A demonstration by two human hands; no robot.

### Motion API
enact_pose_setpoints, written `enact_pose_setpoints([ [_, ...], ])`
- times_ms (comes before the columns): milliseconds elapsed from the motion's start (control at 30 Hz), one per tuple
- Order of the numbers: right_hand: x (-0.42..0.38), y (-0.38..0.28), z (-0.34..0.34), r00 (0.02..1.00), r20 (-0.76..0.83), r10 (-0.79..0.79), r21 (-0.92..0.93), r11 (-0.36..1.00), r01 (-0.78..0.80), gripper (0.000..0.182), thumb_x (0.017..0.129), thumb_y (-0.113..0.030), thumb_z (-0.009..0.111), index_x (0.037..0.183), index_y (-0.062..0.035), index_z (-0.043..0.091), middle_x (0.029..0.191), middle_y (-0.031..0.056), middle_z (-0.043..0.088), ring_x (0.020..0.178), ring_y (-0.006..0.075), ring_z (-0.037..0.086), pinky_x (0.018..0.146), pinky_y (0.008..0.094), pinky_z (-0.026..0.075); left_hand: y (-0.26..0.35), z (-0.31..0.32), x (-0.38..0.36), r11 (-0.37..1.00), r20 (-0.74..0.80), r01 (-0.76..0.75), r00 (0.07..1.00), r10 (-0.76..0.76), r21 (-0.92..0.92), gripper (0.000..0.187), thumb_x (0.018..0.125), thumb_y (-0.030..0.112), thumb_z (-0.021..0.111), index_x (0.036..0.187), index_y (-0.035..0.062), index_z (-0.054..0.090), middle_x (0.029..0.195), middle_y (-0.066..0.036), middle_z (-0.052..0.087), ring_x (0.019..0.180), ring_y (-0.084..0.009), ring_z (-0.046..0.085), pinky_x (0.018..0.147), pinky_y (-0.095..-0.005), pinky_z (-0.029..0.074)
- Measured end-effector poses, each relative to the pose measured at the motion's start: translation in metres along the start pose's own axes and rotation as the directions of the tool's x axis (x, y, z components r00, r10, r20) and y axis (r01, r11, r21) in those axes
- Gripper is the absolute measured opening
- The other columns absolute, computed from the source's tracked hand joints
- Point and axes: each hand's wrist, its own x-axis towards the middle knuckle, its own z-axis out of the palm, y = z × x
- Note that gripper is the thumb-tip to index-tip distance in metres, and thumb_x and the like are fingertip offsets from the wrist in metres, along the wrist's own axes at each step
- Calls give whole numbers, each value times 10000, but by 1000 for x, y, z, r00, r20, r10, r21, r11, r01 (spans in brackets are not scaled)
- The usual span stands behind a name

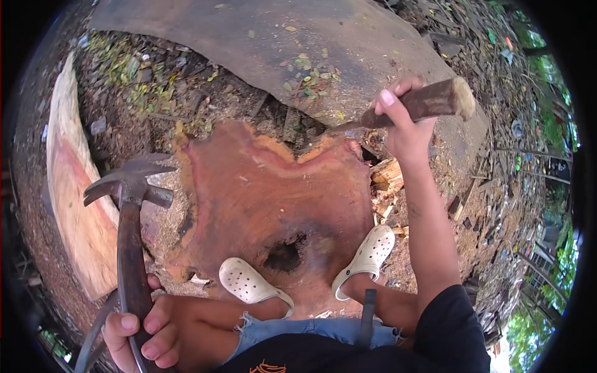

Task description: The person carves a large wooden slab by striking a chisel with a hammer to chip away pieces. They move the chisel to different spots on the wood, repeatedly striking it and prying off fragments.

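My left hand is closed round the dark handle of a claw hammer, whose metal head points up at the left. My right hand grips a chisel by its thick wooden handle. The chisel's thin blade points left, near the upper right edge of a reddish wood slab; whether the tip touches the wood cannot be made out. A dark hole shows in the slab's lower part, between two white perforated clogs.
A long pale piece of wood lies at the left. Beyond the slab is a large flat grey-brown sheet with leaves on it. Split wood pieces lie right of the slab. The clogs stand at its near side.
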Motion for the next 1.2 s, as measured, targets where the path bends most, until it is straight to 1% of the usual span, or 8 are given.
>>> enact_pose_setpoints([
  [300, -14, 13, -26, 984, 141, -109, 19, 994, 107, 232, 769, -35, 660, 852, -65, 446, 758, 41, 501, 681, 103, 477, 628, 264, 410, -8, 18, 33, 994, -87, 92, 992, -87, 62, 493, 842, 137, 414, 1292, 4, 263, 840, -121, 426, 605, -203, 509, 560, -386, 478],
  [433, -16, 15, -31, 993, 62, -98, 58, 994, 94, 217, 765, -30, 668, 825, -67, 462, 757, 33, 502, 684, 97, 468, 622, 256, 395, -12, 21, 40, 988, -72, 124, 990, -117, 90, 501, 844, 138, 412, 1298, 0, 252, 840, -122, 426, 621, -204, 517, 565, -380, 484],
  [567, -17, 14, -33, 998, -15, -66, -80, 995, 65, 200, 763, -41, 684, 789, -59, 487, 709, 7, 491, 648, 78, 457, 586, 239, 378, -16, 22, 40, 989, -72, 123, 991, -116, 88, 494, 846, 133, 409, 1292, -7, 251, 838, -116, 416, 623, -196, 508, 569, -370, 478],
  [667, -17, 14, -34, 999, -29, -45, -121, 992, 41, 190, 769, -58, 690, 738, -60, 502, 682, -13, 481, 629, 65, 447, 570, 231, 368, -18, 36, 44, 930, -227, 154, 971, -79, 334, 496, 799, 101, 610, 1212, -15, 362, 772, -79, 445, 511, -129, 458, 438, -238, 413],
  [767, -17, 12, -32, 999, -14, -41, -149, 988, 39, 196, 775, -76, 692, 707, -63, 509, 672, -23, 480, 622, 61, 444, 565, 231, 370, -17, 21, 41, 987, -42, 120, 992, -116, 103, 488, 848, 129, 407, 1288, -14, 253, 832, -106, 400, 618, -187, 492, 571, -361, 465],
  [967, -21, 14, -28, 1000, -13, 26, -104, 994, -27, 198, 766, -96, 708, 713, -64, 520, 663, -19, 500, 607, 77, 466, 560, 245, 399, -15, 15, 34, 986, -19, 113, 994, -112, 118, 485, 848, 129, 409, 1282, -25, 259, 827, -100, 391, 611, -180, 480, 563, -353, 449],
  [1067, -22, 20, -27, 1000, -10, -9, -105, 994, 8, 204, 755, -95, 718, 722, -62, 520, 668, -14, 512, 615, 83, 484, 572, 249, 414, -16, 20, 31, 986, -223, 109, 972, -79, 125, 502, 788, 121, 499, 1262, 56, 346, 748, -86, 406, 481, -152, 440, 443, -326, 427],
  [1200, -22, 24, -31, 997, 75, -23, -139, 990, 33, 218, 768, -45, 672, 792, -60, 457, 732, 17, 485, 650, 98, 481, 585, 260, 418, -15, 12, 28, 985, -35, 138, 990, -135, 104, 496, 841, 130, 424, 1285, -29, 270, 815, -103, 400, 603, -178, 478, 551, -350, 445],
])
